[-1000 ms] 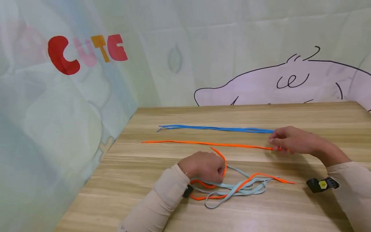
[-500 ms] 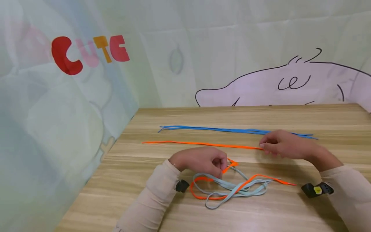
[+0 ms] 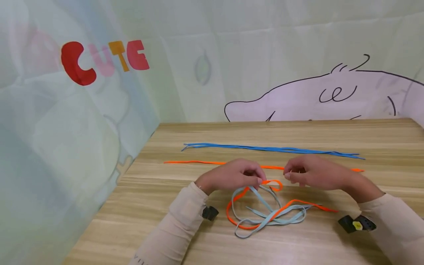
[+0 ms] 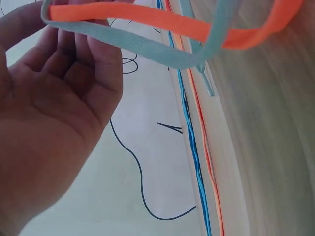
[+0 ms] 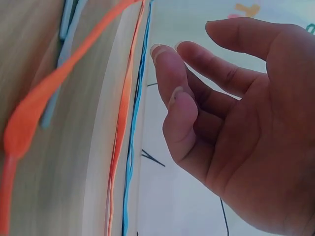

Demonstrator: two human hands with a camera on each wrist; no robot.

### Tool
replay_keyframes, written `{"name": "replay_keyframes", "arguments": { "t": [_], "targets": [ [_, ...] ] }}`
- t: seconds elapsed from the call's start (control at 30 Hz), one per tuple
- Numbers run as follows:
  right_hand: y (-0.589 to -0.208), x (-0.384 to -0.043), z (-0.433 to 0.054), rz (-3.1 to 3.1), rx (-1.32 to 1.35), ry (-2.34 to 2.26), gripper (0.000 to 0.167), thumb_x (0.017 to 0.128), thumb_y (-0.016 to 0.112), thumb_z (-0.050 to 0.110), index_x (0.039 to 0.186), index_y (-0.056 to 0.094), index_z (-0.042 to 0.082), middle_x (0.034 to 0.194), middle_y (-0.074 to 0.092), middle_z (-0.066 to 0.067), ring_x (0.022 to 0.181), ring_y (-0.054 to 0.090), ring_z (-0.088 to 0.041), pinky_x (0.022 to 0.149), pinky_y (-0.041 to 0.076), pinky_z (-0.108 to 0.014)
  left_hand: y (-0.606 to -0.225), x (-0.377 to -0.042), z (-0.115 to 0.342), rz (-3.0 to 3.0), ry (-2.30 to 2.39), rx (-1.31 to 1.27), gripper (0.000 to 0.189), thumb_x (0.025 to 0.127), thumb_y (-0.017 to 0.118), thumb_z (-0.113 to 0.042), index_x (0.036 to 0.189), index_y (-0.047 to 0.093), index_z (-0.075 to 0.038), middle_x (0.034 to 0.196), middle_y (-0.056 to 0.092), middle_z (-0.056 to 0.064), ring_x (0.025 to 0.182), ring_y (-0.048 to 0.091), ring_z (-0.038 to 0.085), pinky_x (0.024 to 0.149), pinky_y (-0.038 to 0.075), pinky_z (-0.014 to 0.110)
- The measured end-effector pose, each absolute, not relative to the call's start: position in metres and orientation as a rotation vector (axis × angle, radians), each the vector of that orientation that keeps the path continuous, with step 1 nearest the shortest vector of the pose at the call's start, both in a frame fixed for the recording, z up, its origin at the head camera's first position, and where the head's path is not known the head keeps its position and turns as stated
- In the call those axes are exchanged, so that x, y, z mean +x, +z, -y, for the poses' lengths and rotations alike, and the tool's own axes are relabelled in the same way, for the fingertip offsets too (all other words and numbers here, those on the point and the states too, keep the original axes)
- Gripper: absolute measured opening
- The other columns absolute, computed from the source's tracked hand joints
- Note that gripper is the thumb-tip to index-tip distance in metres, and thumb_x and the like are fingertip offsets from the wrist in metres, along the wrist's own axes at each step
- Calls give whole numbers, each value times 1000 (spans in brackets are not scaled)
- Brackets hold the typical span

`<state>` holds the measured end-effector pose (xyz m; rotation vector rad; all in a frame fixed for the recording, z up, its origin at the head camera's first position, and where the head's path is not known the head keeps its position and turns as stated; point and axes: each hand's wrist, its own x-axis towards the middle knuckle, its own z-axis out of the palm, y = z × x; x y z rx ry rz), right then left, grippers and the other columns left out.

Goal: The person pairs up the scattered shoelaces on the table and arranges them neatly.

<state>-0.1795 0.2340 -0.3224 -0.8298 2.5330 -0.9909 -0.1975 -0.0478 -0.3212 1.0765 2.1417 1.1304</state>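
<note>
Pale printed backdrop (image 3: 185, 73), rising behind the far edge of the wood-grained surface (image 3: 132, 228). Right hand (image 3: 321, 173): right of the surface's middle, fingers bent, thumb apart from them, grasping nothing. Left hand (image 3: 232, 175): near the middle, thumb and fingers clamped on the loose orange lace (image 4: 138, 15), with the pale blue lace (image 4: 133, 49) drawn to the same pinch. Blue laces (image 3: 265, 148): the row nearest the far edge and roughly parallel to it. Straight orange lacing (image 3: 272, 167): just nearer than the blue, partly hidden by both hands. Pale blue lace: looped on the surface, nearer than the hands. Loose orange lace: tangled through it, one end pointing toward the right edge, a small loop beyond the left fingertips.
</note>
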Motion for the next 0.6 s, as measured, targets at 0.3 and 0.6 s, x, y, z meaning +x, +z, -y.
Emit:
{"name": "replay_keyframes", "arguments": {
  "t": [0.3, 0.6],
  "targets": [
    [-317, -170, -218, -2518, -967, -1015, 21, 102, 59, 32, 113, 70, 18, 87, 66, 0, 73, 64, -19, 66, 53, -30, -320, -196, 49, -2184, 1175, 1102, 16, 101, 57, -14, 106, 70, -6, 87, 68, 3, 84, 64, 15, 79, 54, 29],
    [-316, -161, -206, -2509, -959, -1087, 23, 106, 51, 35, 103, 70, 23, 87, 66, 1, 75, 64, -21, 62, 51, -33, -321, -196, 44, -2190, 1232, 1096, 17, 101, 59, -19, 105, 70, -7, 83, 66, -1, 84, 62, 16, 77, 53, 29]
  ]
}}
